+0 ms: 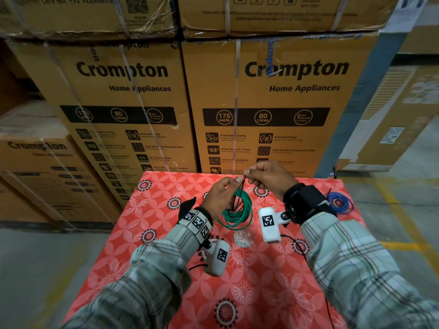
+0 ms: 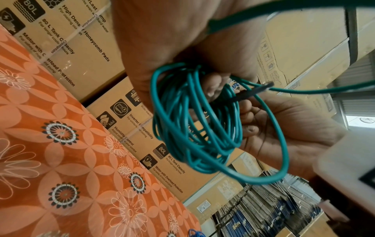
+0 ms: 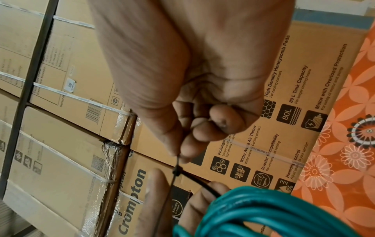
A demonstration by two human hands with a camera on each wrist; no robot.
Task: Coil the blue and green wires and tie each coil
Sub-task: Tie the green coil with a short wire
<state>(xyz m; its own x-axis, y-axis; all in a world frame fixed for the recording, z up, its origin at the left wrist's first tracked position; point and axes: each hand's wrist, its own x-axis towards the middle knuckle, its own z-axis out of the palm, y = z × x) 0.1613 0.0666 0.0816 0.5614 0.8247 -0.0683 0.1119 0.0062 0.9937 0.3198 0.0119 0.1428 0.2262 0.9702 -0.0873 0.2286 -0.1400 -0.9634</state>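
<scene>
The green wire coil (image 1: 237,211) hangs above the table, held at its top by my left hand (image 1: 234,186), whose fingers curl through the loops. A thin black zip tie (image 1: 241,188) is looped round the strands. My right hand (image 1: 247,174) pinches the tie's tail just above the coil. In the right wrist view the tie's head (image 3: 176,171) sits below the pinch, with the green coil (image 3: 263,213) under it. The left wrist view shows the green coil (image 2: 194,120) and the black tie (image 2: 251,93) crossing it. The blue wire coil (image 1: 340,202) lies on the table at the right.
The table (image 1: 166,233) has a red floral cloth, with a small clear plastic bag (image 1: 242,239) lying under my hands. Stacked cardboard cartons (image 1: 261,103) stand right behind the table's far edge. Concrete floor lies to both sides.
</scene>
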